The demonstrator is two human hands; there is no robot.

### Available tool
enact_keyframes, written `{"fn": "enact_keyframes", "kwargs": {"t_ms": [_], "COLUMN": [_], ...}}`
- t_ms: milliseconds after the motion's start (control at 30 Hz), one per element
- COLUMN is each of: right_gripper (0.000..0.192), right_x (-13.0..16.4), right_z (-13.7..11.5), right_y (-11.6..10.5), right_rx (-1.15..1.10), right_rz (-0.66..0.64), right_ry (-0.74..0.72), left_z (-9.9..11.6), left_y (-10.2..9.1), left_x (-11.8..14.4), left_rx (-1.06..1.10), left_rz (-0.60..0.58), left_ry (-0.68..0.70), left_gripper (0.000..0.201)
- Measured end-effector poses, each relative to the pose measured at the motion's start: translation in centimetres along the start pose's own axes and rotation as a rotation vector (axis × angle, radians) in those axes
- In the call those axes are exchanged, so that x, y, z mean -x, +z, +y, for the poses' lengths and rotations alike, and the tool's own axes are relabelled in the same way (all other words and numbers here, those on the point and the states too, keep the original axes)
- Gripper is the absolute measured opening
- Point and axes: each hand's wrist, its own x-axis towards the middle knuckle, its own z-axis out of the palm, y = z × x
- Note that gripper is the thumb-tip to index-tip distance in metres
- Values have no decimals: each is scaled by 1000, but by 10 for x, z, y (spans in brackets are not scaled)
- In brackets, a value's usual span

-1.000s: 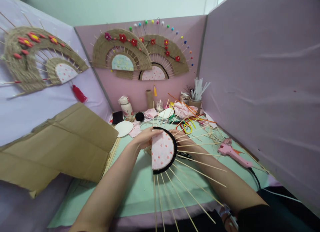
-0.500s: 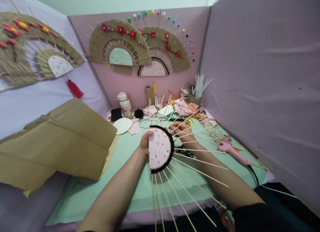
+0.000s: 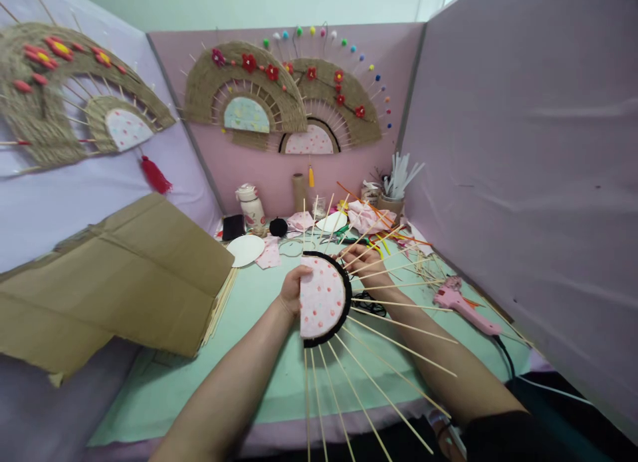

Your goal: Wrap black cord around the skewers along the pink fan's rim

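A half-round fan base (image 3: 323, 299) covered in white cloth with pink dots is held up over the table. Black cord (image 3: 349, 294) rims its curved edge, and thin wooden sticks (image 3: 399, 331) fan out from it. My left hand (image 3: 293, 289) grips the straight side, thumb on the cloth and the other fingers behind. Among the upper sticks, my right hand (image 3: 366, 262) has its fingers pinched at the black rim, seemingly on the cord; the sticks partly cover it. A loose tangle of black cord (image 3: 369, 304) lies beneath, near my right wrist.
A pink glue gun (image 3: 466, 307) lies at the right with its cable. Large cardboard (image 3: 114, 276) stands at the left. Farther back are a white oval piece (image 3: 246, 250), a bottle (image 3: 250, 208), pink cloth (image 3: 367, 217) and a holder of glue sticks (image 3: 391, 206). Finished fans (image 3: 197, 96) hang behind.
The view has shifted slightly, so the fan base appears a little farther right and lower. Both hands keep their places on it, with only slight movement of the right fingers.
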Motion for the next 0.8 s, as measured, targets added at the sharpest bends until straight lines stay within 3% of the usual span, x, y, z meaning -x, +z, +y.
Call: {"fn": "enact_keyframes", "kwargs": {"t_ms": [200,467,633,800], "right_gripper": [19,24,15,13], "right_x": [-12,-21,-18,-18], "right_z": [-4,-34,-40,-41], "right_y": [-17,-48,-61,-69], "right_rx": [-253,-650,-703,-736], "right_rz": [-22,-84,16,51], "right_ry": [0,-20,-97,-207], "left_z": [-1,3,6,4], "left_y": [6,-12,-9,-10], "left_x": [-1,-3,0,-1], "left_rx": [29,-28,7,-9], "left_rz": [-57,50,-10,28], "left_ry": [44,-13,-86,-99], "left_gripper": [51,44,43,43]}}
